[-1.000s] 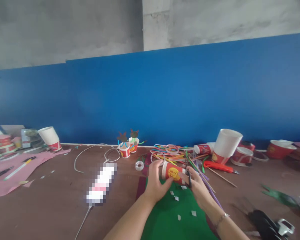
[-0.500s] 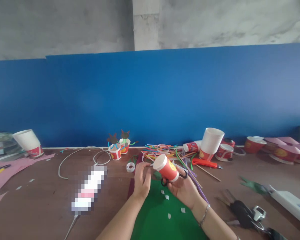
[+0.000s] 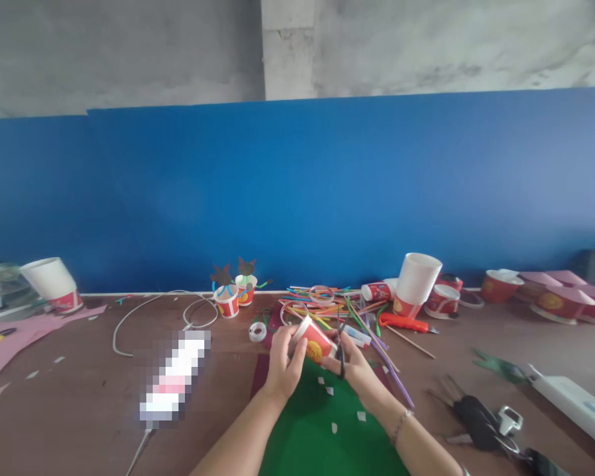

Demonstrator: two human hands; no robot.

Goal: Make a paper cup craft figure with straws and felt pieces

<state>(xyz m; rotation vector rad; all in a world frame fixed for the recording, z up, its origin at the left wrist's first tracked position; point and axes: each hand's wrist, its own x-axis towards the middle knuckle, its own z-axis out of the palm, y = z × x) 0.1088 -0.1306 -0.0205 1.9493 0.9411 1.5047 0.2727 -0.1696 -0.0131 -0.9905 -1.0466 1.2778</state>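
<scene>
Paper cup (image 3: 314,341), red with a yellow emblem, tilts at lower centre of the frame, pinched by the left hand (image 3: 283,370). The right hand (image 3: 357,373) grips black-handled scissors (image 3: 342,357) beside it.

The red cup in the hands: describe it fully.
The red cup, seemingly paper, has a round yellow emblem and a white-edged end. It is held tilted above the green sheet, that end leaning up-left in the left hand. The right hand, with scissors, is at the other end; blade contact is unclear.
</scene>
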